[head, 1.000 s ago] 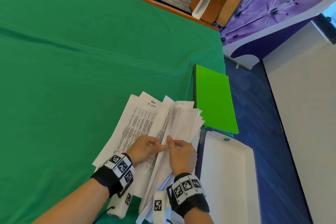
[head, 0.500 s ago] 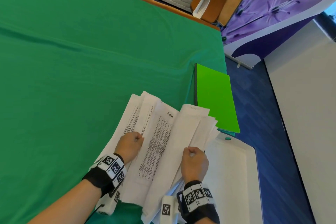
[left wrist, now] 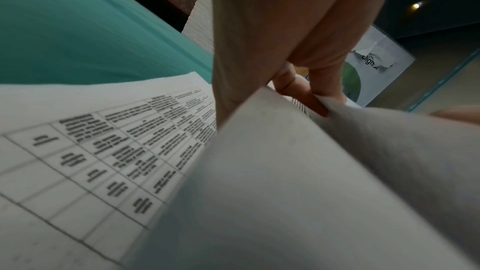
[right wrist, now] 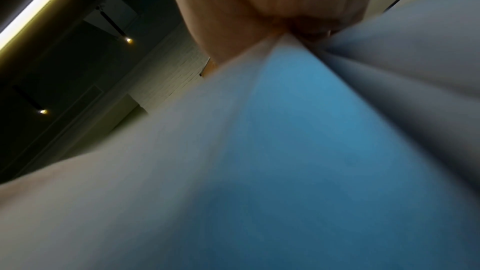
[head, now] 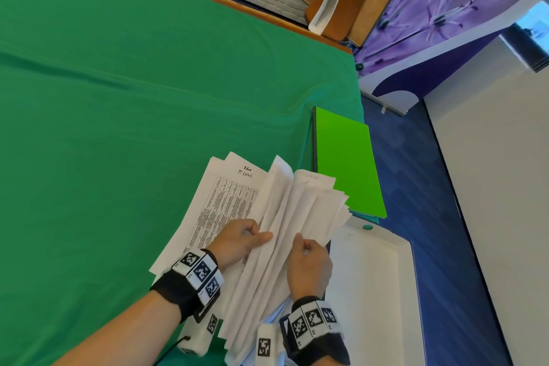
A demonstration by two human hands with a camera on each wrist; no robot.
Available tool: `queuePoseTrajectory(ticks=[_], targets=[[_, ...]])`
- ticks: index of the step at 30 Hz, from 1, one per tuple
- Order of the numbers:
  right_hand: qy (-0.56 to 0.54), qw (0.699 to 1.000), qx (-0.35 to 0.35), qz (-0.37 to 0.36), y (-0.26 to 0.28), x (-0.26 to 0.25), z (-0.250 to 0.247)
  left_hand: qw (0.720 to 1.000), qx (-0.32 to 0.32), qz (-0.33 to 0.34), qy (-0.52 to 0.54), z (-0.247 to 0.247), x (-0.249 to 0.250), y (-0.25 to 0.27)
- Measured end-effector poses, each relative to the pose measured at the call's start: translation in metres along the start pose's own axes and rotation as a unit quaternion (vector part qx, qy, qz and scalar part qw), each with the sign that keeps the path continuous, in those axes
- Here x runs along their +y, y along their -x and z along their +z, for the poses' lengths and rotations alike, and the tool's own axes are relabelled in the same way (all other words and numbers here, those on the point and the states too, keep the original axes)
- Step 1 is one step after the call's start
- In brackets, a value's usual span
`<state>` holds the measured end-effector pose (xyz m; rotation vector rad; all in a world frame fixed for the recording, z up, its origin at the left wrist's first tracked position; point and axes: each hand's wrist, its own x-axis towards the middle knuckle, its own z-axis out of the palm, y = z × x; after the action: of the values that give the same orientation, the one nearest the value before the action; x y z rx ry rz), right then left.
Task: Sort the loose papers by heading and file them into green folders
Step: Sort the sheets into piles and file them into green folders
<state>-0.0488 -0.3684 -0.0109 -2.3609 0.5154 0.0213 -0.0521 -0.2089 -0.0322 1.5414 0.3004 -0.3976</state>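
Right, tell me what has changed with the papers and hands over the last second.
Half a second ago the hands were apart, a sheet laid leftward. Now the left hand has come back to the fanned bundle, thumb pinching the next sheet, while the right hand keeps gripping the bundle. The "IT LOGS" pile and green folder stayed put.

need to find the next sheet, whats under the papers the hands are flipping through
Under the raised papers lies a printed table sheet headed "IT LOGS", on more sheets, all on the green cloth. The left hand and right hand pinch the papers. Lower sheets are covered.
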Motion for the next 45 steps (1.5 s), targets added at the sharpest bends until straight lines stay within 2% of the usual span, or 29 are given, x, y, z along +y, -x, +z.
queuePoseTrajectory(ticks=[4, 6, 10, 15, 18, 21, 23, 27, 31, 33, 36, 38, 41, 43, 45], targets=[[-0.022, 0.999, -0.016, 0.016, 0.006, -0.008, 0.002, 0.999, -0.016, -0.018, 0.037, 0.004, -0.002, -0.001], [0.001, 1.0, -0.024, 0.009, 0.008, -0.013, 0.004, 0.996, -0.025, -0.038, 0.082, 0.005, -0.002, 0.001], [0.041, 0.998, -0.04, -0.012, 0.009, -0.015, 0.008, 0.991, 0.005, -0.084, 0.099, 0.005, 0.002, 0.001], [0.054, 0.997, -0.034, -0.045, 0.001, -0.009, 0.011, 0.986, 0.002, -0.106, 0.132, -0.001, 0.004, 0.002], [0.022, 0.999, -0.02, -0.041, -0.002, -0.004, 0.004, 0.997, 0.053, -0.059, 0.022, -0.019, 0.002, 0.004], [-0.009, 0.999, -0.015, -0.035, -0.004, 0.005, -0.012, 0.987, 0.126, -0.036, -0.093, -0.046, -0.008, -0.001], [-0.028, 0.999, -0.014, -0.037, -0.005, 0.009, -0.024, 0.979, 0.136, -0.046, -0.146, -0.056, -0.016, -0.006], [-0.048, 0.998, -0.009, -0.049, -0.005, 0.015, -0.041, 0.973, 0.082, -0.045, -0.212, -0.048, -0.024, -0.009], [-0.04, 0.996, -0.003, -0.079, -0.004, 0.015, -0.039, 0.97, -0.023, 0.0, -0.242, -0.021, -0.019, 0.0], [-0.026, 0.995, -0.004, -0.094, -0.004, 0.013, -0.032, 0.966, -0.062, 0.048, -0.246, -0.005, -0.014, 0.006], [-0.013, 0.993, -0.008, -0.116, -0.001, 0.007, -0.017, 0.963, -0.078, 0.123, -0.225, 0.015, -0.001, 0.02], [-0.03, 0.993, -0.021, -0.111, 0.002, 0.0, -0.009, 0.967, -0.081, 0.105, -0.217, 0.023, 0.008, 0.031], [-0.065, 0.994, -0.069, -0.052, 0.006, -0.01, 0.002, 0.979, -0.094, 0.044, -0.174, 0.027, 0.009, 0.039], [-0.04, 0.995, -0.077, -0.04, 0.005, -0.013, 0.007, 0.985, -0.125, 0.002, -0.123, 0.023, 0.011, 0.04], [-0.004, 0.995, -0.075, -0.058, 0.002, -0.012, 0.01, 0.988, -0.142, -0.045, -0.05, 0.015, 0.012, 0.036]])
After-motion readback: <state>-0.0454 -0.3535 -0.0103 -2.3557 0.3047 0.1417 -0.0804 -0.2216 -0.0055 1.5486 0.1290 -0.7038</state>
